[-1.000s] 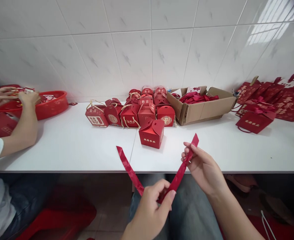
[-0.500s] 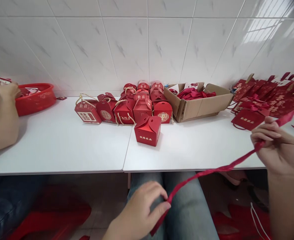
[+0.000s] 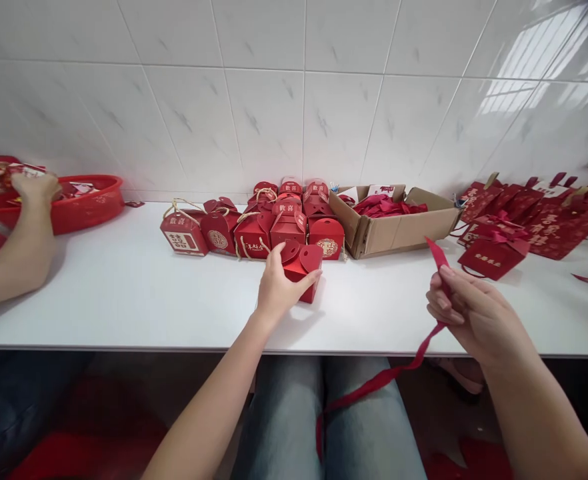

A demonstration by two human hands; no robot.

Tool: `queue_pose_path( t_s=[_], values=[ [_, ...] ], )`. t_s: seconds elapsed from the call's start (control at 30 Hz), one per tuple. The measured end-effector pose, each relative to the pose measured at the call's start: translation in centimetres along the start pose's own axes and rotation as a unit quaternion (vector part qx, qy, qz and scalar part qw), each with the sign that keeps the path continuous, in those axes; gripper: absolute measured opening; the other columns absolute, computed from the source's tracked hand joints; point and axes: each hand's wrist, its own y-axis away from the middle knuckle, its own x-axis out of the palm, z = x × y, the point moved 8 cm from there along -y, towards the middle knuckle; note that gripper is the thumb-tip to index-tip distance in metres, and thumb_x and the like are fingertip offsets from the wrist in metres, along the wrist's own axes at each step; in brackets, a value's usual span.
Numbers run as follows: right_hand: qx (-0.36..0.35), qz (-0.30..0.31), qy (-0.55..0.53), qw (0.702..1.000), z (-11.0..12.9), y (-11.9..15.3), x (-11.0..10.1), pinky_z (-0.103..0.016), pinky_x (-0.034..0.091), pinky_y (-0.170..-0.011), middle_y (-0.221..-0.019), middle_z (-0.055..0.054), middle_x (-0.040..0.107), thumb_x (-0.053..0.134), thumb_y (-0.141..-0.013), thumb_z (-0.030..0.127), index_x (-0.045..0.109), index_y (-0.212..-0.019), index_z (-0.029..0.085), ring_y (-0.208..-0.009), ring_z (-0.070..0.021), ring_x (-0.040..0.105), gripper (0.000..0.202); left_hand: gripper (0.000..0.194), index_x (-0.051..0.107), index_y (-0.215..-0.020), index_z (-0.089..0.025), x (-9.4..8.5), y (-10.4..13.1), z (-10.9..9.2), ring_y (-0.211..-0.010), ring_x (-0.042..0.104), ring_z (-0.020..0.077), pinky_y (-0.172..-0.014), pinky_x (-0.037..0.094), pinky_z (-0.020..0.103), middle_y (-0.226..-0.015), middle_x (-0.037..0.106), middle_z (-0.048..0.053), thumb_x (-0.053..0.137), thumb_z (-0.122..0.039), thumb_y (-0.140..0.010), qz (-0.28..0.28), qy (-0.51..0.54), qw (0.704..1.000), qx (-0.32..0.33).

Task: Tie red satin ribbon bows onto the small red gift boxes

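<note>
My left hand (image 3: 281,287) is at a small red gift box (image 3: 307,259), with its thumb across the front and its fingers along the left side. The box stands upright on the white table, its rounded top flaps folded together; two round holes show in them. My right hand (image 3: 467,313) pinches a dark red ribbon (image 3: 381,380) near one end. A short tip of the ribbon sticks up above the fingers. The rest hangs down past the table edge and over my lap.
Several red gift boxes (image 3: 219,233), some with rope handles, stand behind. A cardboard box (image 3: 407,230) of red ribbon sits right of them. Finished-looking red bags (image 3: 557,230) and a bow-tied box (image 3: 497,253) are farther right. At left, another person's arm (image 3: 29,253) works by a red basin (image 3: 91,207).
My left hand has let go of the ribbon and moved up to the gift box. My right hand has come left with the ribbon, whose free end now hangs over my lap.
</note>
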Motion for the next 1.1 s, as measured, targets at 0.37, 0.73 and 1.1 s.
queue_pose_path(
  t_s=[0.37,0.73,1.1],
  values=[
    [-0.013,0.108,0.149,0.983,0.7,-1.9,6.2,-0.023,0.012,-0.045,-0.046,0.005,0.031,0.063,-0.077,0.055,0.058,-0.067,0.015,-0.045,-0.0054,0.021,0.041,0.077,0.04,-0.129,-0.017,0.1,3.6,-4.3,-0.113,0.052,0.0328,-0.087,0.048,0.046,-0.128,0.047,0.016,0.06,-0.063,-0.071,0.099,-0.112,0.989,0.007],
    [0.011,0.23,0.351,0.907,0.2,-4.1,10.0,-0.026,0.013,-0.047,-0.053,0.006,0.025,0.056,-0.079,0.054,0.041,-0.058,0.018,-0.048,-0.0067,0.019,0.044,0.045,0.051,-0.122,-0.024,0.4,2.0,-5.3,-0.125,0.046,0.0259,-0.103,0.04,0.041,-0.135,0.048,0.009,0.058,-0.04,-0.081,0.24,0.024,0.968,0.072],
    [0.037,0.293,0.388,0.873,-1.1,-4.2,10.3,-0.027,0.015,-0.047,-0.052,0.005,0.028,0.05,-0.078,0.037,0.037,-0.053,0.018,-0.048,-0.0078,0.022,0.034,0.037,0.06,-0.116,-0.024,0.8,1.5,-5.9,-0.114,0.05,0.0264,-0.098,0.043,0.043,-0.117,0.056,0.01,0.057,-0.035,-0.08,0.228,-0.013,0.969,0.094]
  ],
)
